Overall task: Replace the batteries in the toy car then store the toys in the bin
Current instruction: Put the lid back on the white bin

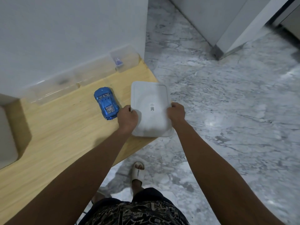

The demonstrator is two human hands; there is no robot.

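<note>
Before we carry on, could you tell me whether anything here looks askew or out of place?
Only the white bin stands out: held by left hand and right hand, it overhangs the wooden table edge. The blue toy car sits upright.

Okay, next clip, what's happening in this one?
A person stands at the corner of a wooden table with both hands on a white plastic bin. The left hand grips its left edge and the right hand its right edge. The flat side with a small printed code faces up. A blue toy car sits on the table just left of the bin, not yet stored.
</note>
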